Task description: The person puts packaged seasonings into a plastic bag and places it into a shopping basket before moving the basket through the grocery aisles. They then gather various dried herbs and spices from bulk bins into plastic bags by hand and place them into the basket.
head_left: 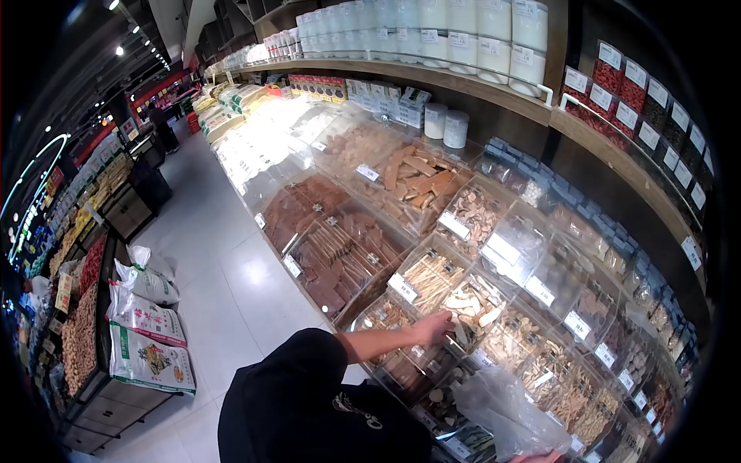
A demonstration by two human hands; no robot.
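While the left hand (432, 329) curls, hold unclear, the right hand (543, 457) clasps a bag (502, 409).

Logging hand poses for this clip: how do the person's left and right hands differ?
The left hand reaches to the pale dried slices, while the right hand is at the clear plastic bag. The left hand shows with its forearm; the right hand is mostly cut off by the picture's lower edge. Both are bare.
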